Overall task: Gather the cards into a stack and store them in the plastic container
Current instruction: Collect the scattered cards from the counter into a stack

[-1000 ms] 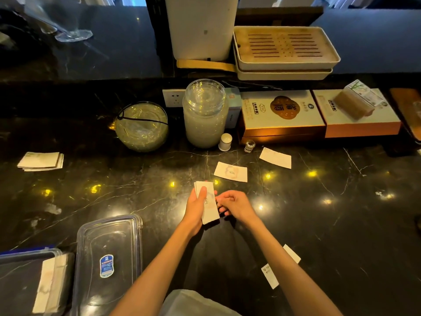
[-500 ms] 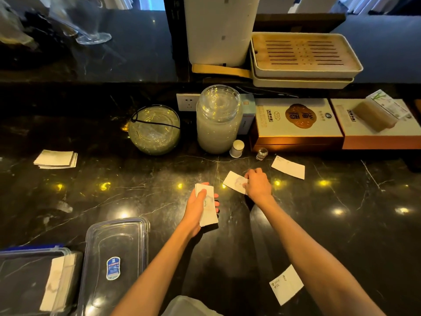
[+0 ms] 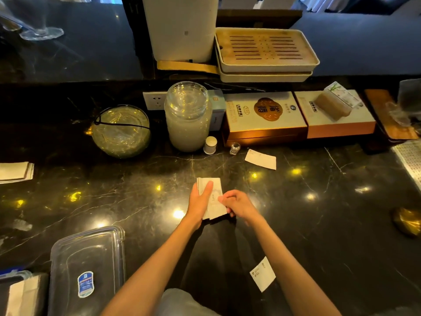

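Note:
My left hand (image 3: 200,202) grips a small stack of white cards (image 3: 215,198) above the middle of the black counter, thumb across the top. My right hand (image 3: 239,205) pinches the stack's right edge, where a card lies on top. One loose white card (image 3: 260,158) rests further back on the right. Another loose card (image 3: 262,273) lies near the front, beside my right forearm. The open plastic container (image 3: 13,293) sits at the bottom left with cards inside, and its clear lid (image 3: 87,267) lies right of it.
A tall glass jar (image 3: 188,117), a round glass bowl (image 3: 120,131), a small white cap (image 3: 210,145) and two gift boxes (image 3: 264,117) line the back. A pile of napkins (image 3: 16,171) lies at the left edge. A gold object (image 3: 407,221) sits far right.
My right hand picked up the card that lay just behind the stack and brought it back onto the stack in my left hand.

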Tool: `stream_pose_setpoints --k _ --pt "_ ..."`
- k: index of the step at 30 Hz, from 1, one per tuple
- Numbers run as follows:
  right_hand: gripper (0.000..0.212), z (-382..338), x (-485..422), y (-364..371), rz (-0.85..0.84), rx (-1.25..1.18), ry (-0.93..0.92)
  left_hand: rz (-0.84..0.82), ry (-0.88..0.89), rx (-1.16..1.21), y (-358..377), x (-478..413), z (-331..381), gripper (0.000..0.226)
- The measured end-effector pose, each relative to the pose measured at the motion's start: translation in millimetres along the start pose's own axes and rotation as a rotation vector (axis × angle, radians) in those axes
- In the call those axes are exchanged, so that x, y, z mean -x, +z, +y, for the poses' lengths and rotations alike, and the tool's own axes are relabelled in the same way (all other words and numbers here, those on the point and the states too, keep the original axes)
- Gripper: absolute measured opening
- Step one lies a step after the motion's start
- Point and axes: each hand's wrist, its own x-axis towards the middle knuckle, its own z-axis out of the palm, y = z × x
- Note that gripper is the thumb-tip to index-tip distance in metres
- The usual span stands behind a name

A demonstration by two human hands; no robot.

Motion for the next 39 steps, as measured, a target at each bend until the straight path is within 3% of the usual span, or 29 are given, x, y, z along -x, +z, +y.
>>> stream_pose_setpoints --k 4,8,12,20,23,25,31,39 --pt "0.02 -11.5 -3.1 -11.2 -0.113 0.134 -0.007 -0.006 0.053 -0.013 6.3 -7.3 0.5 0.006" --pt "0.007 -34.7 -39.2 -51.6 0.21 0.314 -0.07 -0.039 0.009 0.061 -3.9 -11.4 4.9 0.013" --pt "0.024 -56.0 -74.5 -93.8 0.457 0.555 -0.08 -0.031 -0.033 0.117 -23.9 -14.2 3.0 0.03" --pt "0.041 -55.7 -105.6 -105.1 0.406 0.833 0.003 -0.035 -0.056 0.227 -55.2 -11.6 2.3 0.026" --pt "0.044 -52.7 -99.5 -106.0 0.387 0.808 0.041 -0.053 -0.057 0.258 -57.9 -9.7 2.6 0.024" --pt "0.033 -47.8 -91.4 -103.2 0.336 0.735 0.075 -0.043 -0.07 0.274 -56.7 -8.3 0.9 0.021" --pt "0.011 -18.1 -26.0 -52.0 0.215 0.135 0.024 -0.051 -0.106 0.227 -44.6 11.7 -10.9 0.027" --pt "0.01 24.8 79.2 28.3 0.028 -0.131 0.041 -0.191 -0.093 0.142 -40.7 64.6 -26.5 0.037"
